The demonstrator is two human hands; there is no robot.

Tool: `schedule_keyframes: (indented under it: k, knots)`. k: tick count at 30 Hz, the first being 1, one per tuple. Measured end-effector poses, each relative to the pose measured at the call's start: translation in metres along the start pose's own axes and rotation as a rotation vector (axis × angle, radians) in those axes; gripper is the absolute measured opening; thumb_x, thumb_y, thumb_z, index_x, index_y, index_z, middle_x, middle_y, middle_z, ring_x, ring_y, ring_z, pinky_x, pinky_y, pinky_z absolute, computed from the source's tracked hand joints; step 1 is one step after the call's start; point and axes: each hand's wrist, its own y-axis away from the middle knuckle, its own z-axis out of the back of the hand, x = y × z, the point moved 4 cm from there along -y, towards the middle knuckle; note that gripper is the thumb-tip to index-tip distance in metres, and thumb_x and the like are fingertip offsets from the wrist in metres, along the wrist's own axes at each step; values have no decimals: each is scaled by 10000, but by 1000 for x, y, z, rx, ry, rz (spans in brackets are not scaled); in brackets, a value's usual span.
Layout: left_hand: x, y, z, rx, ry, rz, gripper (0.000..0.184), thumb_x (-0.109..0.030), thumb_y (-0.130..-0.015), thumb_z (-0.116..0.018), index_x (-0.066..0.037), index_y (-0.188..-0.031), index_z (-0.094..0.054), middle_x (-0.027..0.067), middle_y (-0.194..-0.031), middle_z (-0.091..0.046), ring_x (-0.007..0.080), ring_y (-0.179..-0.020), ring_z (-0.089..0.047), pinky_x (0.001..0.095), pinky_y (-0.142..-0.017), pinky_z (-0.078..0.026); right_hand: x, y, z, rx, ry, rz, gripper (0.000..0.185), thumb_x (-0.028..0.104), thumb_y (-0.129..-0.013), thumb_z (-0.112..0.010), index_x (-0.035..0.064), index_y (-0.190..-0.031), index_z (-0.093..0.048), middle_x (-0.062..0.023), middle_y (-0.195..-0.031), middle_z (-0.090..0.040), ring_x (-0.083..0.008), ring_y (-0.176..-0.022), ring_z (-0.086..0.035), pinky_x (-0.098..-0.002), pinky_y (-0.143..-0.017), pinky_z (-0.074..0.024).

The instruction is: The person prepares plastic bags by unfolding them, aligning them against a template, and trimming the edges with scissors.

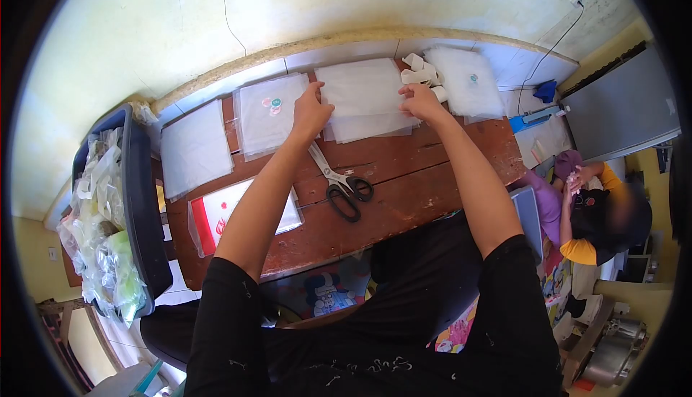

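A stack of clear plastic bags (pixel 364 87) lies near the back of the wooden table, with my two hands on either side. My left hand (pixel 311 113) is at its left edge, fingers and thumb curled against the sheets. At the right edge, my right hand (pixel 425 104) grips in the same way. Left of my left hand is another stack of clear bags (pixel 256 119) with small round stickers (pixel 272 104) on top. Black-handled scissors (pixel 340 183) lie below the middle stack, blades pointing up toward my left hand. Rolls of white tape or stickers (pixel 422 72) sit behind my right hand.
More bags (pixel 194 148) lie at the table's left, and a stickered bag pile (pixel 468 80) at the right. A red-and-white package (pixel 249 213) lies near my left forearm. A dark bin (pixel 137 209) full of plastic stands left. Another person (pixel 602 209) sits at the right.
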Motion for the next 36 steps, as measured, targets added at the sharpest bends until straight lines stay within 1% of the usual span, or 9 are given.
schedule_keyframes:
  k: [2, 5, 9, 18, 20, 25, 27, 29, 36]
  knots:
    - [-8, 6, 3, 25, -32, 21, 501, -90, -737, -710, -47, -1225, -606, 138, -919, -693, 264, -868, -679, 352, -772, -534, 7, -1, 6, -213, 311, 371, 387, -30, -701, -731, 14, -1081, -669, -93, -945, -677, -194, -826, -654, -315, -744, -537]
    - [-14, 9, 4, 48, -40, 48, 337, -75, -749, -682, -53, -1084, -688, 128, -867, -705, 261, -839, -687, 356, -772, -538, 0, -7, 12, -281, 195, 315, 326, -28, -650, -678, 43, -966, -715, -122, -917, -699, -248, -901, -665, -349, -807, -518]
    - [-18, 7, 5, 5, -30, 9, 180, -53, -773, -642, -50, -926, -737, 133, -837, -719, 266, -808, -695, 354, -761, -540, -2, -7, 16, -316, 218, 309, 309, 11, -654, -704, 54, -959, -720, -122, -883, -696, -243, -848, -660, -347, -773, -520]
    - [-19, 4, -2, -89, -26, -14, 133, -46, -784, -678, -32, -904, -732, 143, -871, -727, 261, -828, -699, 352, -774, -537, -4, -8, 11, -209, 236, 350, 289, 13, -656, -700, 55, -941, -727, -119, -788, -675, -244, -772, -652, -348, -722, -518]
    - [-15, 2, -6, -104, -9, 3, 125, -45, -781, -685, -30, -896, -730, 139, -862, -727, 259, -820, -698, 349, -770, -536, 0, -8, 13, -340, 141, 509, 262, 23, -661, -718, 43, -922, -719, -120, -790, -669, -240, -766, -647, -364, -703, -511]
    - [-6, -1, -9, -149, 41, 62, 99, -45, -776, -702, -27, -870, -724, 130, -826, -720, 253, -792, -692, 341, -757, -532, 17, 6, 18, -398, 250, 537, 208, 43, -695, -703, 34, -903, -699, -149, -855, -680, -274, -839, -654, -367, -758, -514]
    - [-1, -3, -9, -163, 18, 36, 107, -47, -801, -703, -16, -902, -718, 87, -795, -719, 144, -660, -670, 286, -578, -533, 24, 13, 15, -396, 346, 524, 194, 57, -708, -696, 36, -901, -693, -161, -883, -684, -296, -876, -656, -373, -791, -516]
    - [-3, -3, -7, -165, -12, 0, 116, -50, -799, -705, -18, -910, -717, 93, -796, -718, 155, -670, -672, 292, -595, -535, 24, 12, 10, -343, 417, 470, 194, 101, -732, -691, 44, -917, -692, -182, -939, -680, -344, -931, -646, -406, -852, -505]
    - [-15, 7, -9, -186, -144, -167, 185, -96, -782, -738, -20, -948, -709, 133, -839, -701, 225, -755, -674, 326, -724, -530, 26, 15, -5, -228, 547, 538, 177, 147, -772, -662, 41, -911, -693, -206, -963, -678, -380, -951, -634, -445, -893, -489]
